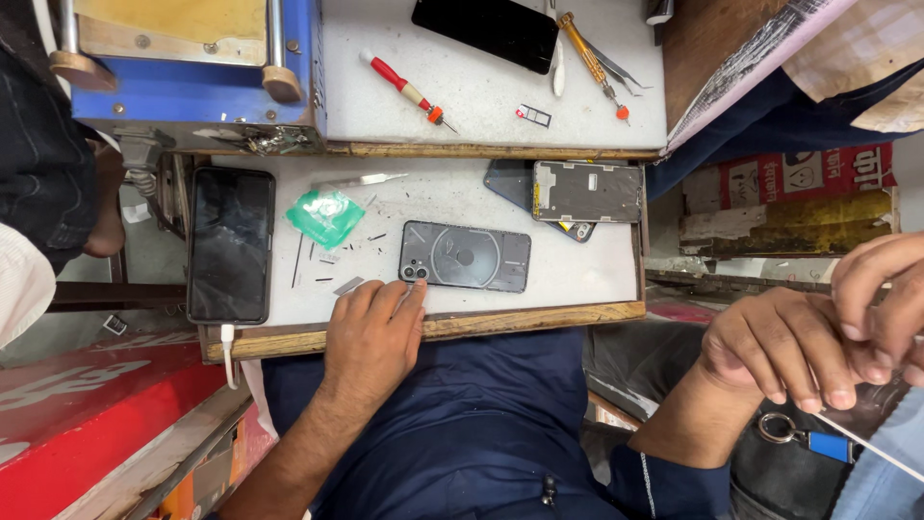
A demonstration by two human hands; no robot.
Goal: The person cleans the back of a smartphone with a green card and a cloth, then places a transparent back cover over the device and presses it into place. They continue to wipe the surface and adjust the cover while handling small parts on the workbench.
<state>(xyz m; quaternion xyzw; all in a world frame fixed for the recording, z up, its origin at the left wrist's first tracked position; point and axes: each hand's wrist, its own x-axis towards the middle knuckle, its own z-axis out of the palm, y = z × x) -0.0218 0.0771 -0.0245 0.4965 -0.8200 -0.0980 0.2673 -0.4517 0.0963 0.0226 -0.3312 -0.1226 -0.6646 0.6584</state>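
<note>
A green square packet (325,216) lies crumpled on the white surface (597,270) left of centre, and at the right edge of the frame a red rectangular sign (799,175) with pale markings sits above a worn yellow board (789,223). At lower left a red box (87,424) with white shapes slants across the corner. The grey phone back (466,256) lies flat near the front edge of the surface, its long axis running left to right, with the camera lenses at its lower left end. The left hand (373,332) rests palm down on the wooden edge, its fingertips touching that lens corner; its grip is loose, the fingers spread and clamped on nothing. The right hand (789,347) is at the right of the frame, off the surface, fingers curled together against another hand (881,299); whether its grip pinches anything I cannot tell. A key ring with a blue tag (813,441) hangs just below it. A black phone (230,244) lies upright at left, and a metal frame (588,191) sits upper right.
</note>
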